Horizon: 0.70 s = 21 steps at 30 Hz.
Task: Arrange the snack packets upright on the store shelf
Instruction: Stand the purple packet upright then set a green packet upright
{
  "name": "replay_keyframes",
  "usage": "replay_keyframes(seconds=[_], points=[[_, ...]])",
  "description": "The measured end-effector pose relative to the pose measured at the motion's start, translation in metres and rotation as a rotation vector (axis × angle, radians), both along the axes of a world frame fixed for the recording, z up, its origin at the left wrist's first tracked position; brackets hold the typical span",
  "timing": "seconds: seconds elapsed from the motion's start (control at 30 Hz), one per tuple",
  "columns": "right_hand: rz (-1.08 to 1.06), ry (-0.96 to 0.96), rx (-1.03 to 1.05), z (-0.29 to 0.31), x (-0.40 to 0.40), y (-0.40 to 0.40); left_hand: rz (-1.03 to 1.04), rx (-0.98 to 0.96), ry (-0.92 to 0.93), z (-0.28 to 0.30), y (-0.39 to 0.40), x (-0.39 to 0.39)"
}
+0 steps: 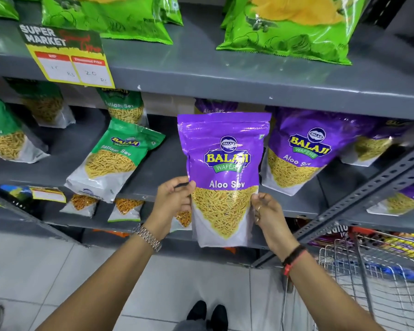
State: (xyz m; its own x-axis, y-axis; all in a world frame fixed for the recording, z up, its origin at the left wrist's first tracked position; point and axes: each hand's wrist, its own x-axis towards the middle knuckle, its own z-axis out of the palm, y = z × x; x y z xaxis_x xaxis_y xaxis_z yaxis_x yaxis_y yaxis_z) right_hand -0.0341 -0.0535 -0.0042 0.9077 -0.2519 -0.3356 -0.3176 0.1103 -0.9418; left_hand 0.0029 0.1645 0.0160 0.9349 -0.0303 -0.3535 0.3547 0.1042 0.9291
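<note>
Grey shelf [153,185]: one purple Aloo Sev packet [221,173] upright, grip of left hand [172,199] and right hand [270,213] holding sides.

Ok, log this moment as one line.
phase: placing | held: purple Aloo Sev packet, upright, off shelf | left hand and right hand: gripping sides | target: middle shelf

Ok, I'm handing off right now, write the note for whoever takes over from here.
Left hand: grips the left edge of the purple packet.
Right hand: grips its right edge.
Packet: upright, label facing out, held in front of the middle shelf, not yet set down.
Done: another Aloo Sev packet already stands on that shelf to the right, leaning back.
Left: set the held packet upright in the gap between it and the green packet, which tilts and probably needs straightening. The cart at right holds more goods; contents unclear.
</note>
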Motion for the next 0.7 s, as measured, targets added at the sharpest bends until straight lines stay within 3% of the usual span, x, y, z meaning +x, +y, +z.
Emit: replay_keyframes(seconds=[0.33,0.53,0.7], points=[[-0.078,-0.156,-0.261,-0.009,0.125,0.018,0.167,0.072,-0.167,0.007,-0.007,0.107],[-0.128,-0.068,-0.339,-0.028,0.152,0.026,0.238,0.111,-0.131,-0.015,-0.006,0.129],[-0.178,0.169,-0.182,-0.053,0.127,0.027,0.235,0.214,-0.184,-0.020,0.018,0.127]])
